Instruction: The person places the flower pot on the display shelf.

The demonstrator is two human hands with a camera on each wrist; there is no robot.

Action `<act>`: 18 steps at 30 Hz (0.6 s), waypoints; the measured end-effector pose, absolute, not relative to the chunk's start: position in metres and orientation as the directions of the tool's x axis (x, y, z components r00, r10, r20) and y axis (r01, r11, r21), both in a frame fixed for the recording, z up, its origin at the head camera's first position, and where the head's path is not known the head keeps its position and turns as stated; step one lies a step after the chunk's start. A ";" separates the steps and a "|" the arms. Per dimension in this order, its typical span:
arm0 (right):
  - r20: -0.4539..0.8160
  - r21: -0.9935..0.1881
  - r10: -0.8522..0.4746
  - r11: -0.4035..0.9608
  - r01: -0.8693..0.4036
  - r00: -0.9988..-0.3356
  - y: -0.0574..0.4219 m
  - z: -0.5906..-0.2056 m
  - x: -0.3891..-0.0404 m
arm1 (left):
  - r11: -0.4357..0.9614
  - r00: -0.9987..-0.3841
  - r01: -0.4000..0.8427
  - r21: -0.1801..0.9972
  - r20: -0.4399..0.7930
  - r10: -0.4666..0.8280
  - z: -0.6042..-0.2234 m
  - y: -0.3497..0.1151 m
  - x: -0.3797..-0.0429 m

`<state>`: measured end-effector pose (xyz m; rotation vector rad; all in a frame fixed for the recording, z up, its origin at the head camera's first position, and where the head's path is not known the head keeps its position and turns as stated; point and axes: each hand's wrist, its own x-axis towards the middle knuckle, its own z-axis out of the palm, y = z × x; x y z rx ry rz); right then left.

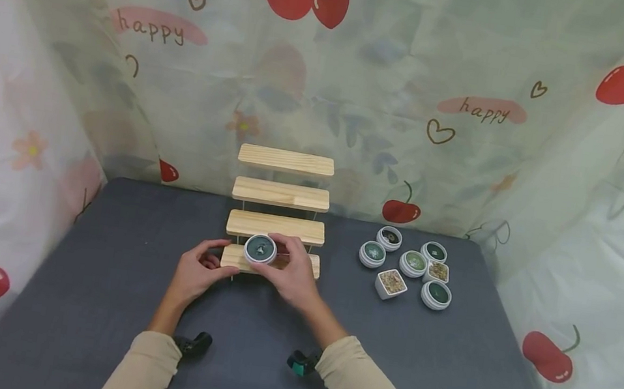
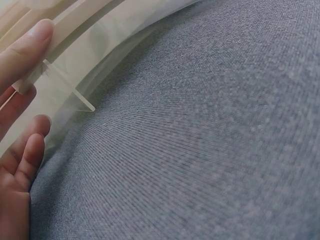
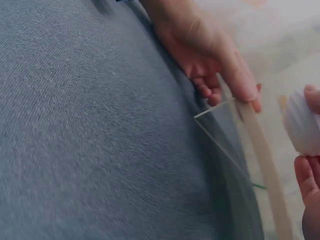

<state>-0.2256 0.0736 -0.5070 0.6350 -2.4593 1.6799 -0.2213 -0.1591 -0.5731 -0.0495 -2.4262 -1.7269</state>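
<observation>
In the head view, a four-tier wooden stand (image 1: 277, 227) with clear side supports stands near the back of the table. My left hand (image 1: 196, 274) pinches the left end of its lowest shelf; the left wrist view shows the thumb (image 2: 30, 47) on one side of the board and a finger on the other. Just above that shelf, my right hand (image 1: 296, 276) holds a small round white pot (image 1: 260, 249) with a dark green top. From the right wrist view, the pot (image 3: 301, 122) looks apart from the board (image 3: 265, 160).
To the right sits a group of several small white pots. Round ones (image 1: 372, 254) have green or dark tops, and square ones (image 1: 391, 284) have beige grainy tops. A dark grey cloth (image 1: 114, 300) covers the table, and printed curtains (image 1: 365, 63) enclose it at the back and sides.
</observation>
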 end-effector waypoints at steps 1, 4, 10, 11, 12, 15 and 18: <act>0.308 -0.876 -0.278 0.291 -0.385 -0.910 0.072 -0.509 -0.226 | 0.330 -0.986 0.121 0.936 0.150 -0.065 -0.573 -0.159 -0.221; 0.305 -0.896 -0.268 0.245 -0.370 -0.914 0.066 -0.516 -0.227 | 0.326 -0.987 0.120 0.938 0.148 -0.064 -0.574 -0.160 -0.221; 0.306 -0.898 -0.250 0.243 -0.366 -0.919 0.063 -0.524 -0.229 | 0.327 -0.987 0.125 0.937 0.153 -0.059 -0.573 -0.160 -0.221; 0.311 -0.894 -0.250 0.250 -0.371 -0.917 0.062 -0.524 -0.229 | 0.329 -0.986 0.125 0.936 0.153 -0.061 -0.573 -0.160 -0.221; 0.312 -0.892 -0.251 0.256 -0.374 -0.916 0.062 -0.524 -0.229 | 0.329 -0.986 0.125 0.936 0.153 -0.063 -0.573 -0.159 -0.221; 0.303 -0.883 -0.250 0.290 -0.369 -0.920 0.062 -0.524 -0.229 | 0.326 -0.986 0.123 0.937 0.154 -0.069 -0.573 -0.160 -0.221; 0.271 -0.878 -0.238 0.335 -0.341 -0.933 0.060 -0.523 -0.229 | 0.323 -0.985 0.127 0.938 0.157 -0.067 -0.572 -0.160 -0.221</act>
